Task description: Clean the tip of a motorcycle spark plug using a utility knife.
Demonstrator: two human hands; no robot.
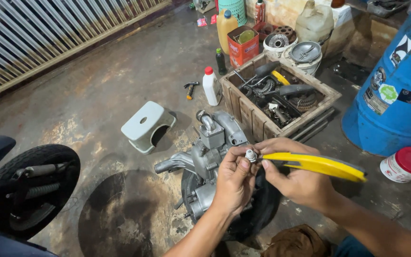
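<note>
My left hand (234, 181) pinches a small metal fitting (250, 155) while my right hand (297, 180) grips the yellow-handled tool (317, 165) against it. The fitting is already off the engine (209, 157) below; working on it remains.

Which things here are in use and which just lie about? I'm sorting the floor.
In use:
left hand pinching a small metal part
right hand holding the yellow-handled tool
engine below them

Lying about:
grey stool
white bottle
wooden crate
blue drum
tyre

Engine (212, 157) on floor, stool (147, 125) to its left, crate (243, 107) behind, barrel (396, 85) right
</note>
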